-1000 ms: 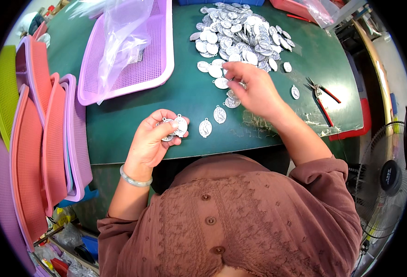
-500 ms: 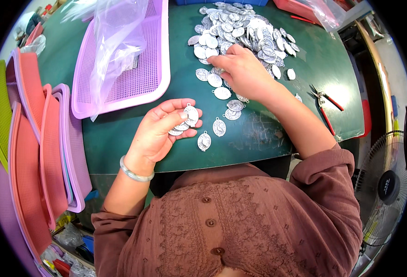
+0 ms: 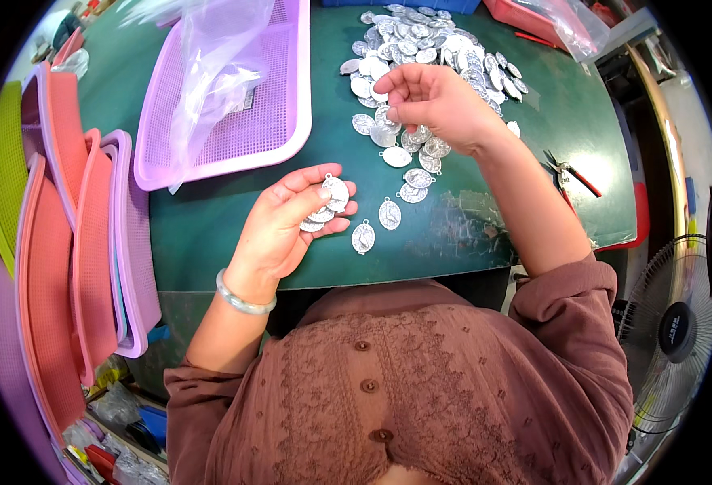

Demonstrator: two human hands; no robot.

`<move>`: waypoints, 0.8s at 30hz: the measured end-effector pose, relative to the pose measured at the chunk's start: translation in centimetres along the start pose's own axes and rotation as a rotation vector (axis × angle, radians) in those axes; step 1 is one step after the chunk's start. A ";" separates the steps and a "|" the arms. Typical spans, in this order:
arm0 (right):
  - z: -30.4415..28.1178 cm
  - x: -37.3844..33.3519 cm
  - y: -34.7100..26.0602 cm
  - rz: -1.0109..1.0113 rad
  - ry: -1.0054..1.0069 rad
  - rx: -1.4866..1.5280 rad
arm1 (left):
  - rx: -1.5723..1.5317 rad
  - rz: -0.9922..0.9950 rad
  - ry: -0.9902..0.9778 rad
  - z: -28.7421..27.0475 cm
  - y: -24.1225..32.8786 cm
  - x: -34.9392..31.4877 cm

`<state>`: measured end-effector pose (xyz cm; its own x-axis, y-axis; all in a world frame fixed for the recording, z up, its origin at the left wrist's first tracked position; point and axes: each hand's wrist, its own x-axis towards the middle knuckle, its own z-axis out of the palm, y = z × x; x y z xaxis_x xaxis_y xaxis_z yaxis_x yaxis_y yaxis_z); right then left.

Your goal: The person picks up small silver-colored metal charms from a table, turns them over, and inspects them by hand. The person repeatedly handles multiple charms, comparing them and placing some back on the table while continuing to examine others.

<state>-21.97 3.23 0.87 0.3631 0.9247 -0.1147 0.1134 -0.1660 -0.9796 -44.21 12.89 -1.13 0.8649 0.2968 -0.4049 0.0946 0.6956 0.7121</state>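
My left hand is closed on a small stack of oval silver medals, the thumb pressing on the top one. Each medal has a small ring at one end. Over the near side of a medal pile, my right hand is held with thumb and forefinger apart. A loose medal shows just beyond its thumb tip, and I see nothing gripped. Two single medals, one nearer me and one farther, lie beside my left hand. Several more medals trail back toward the pile.
A purple mesh basket with a clear plastic bag stands at far left on the green table. Red-handled pliers lie at right. Stacked baskets fill the left side. A fan stands at right.
My right hand has lifted back a little from the pile, and its fingers have spread apart. My left hand keeps its medals in nearly the same place. The whole view has shifted slightly.
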 end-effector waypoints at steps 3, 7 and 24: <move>1.5 -1.8 0.0 0.127 -0.032 0.358 | -0.027 0.034 0.010 0.3 -0.3 -0.3; 3.9 -3.7 0.5 0.140 -0.050 0.520 | -0.036 0.069 0.006 0.3 -0.6 -0.9; 8.1 -7.2 0.6 0.104 -0.075 0.620 | 0.007 0.100 0.024 0.0 -2.0 -4.5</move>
<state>-32.05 -0.72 -0.22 0.2748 0.9397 -0.2038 -0.4840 -0.0480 -0.8738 -48.35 10.16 -0.77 0.8582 0.3798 -0.3452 0.0122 0.6573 0.7535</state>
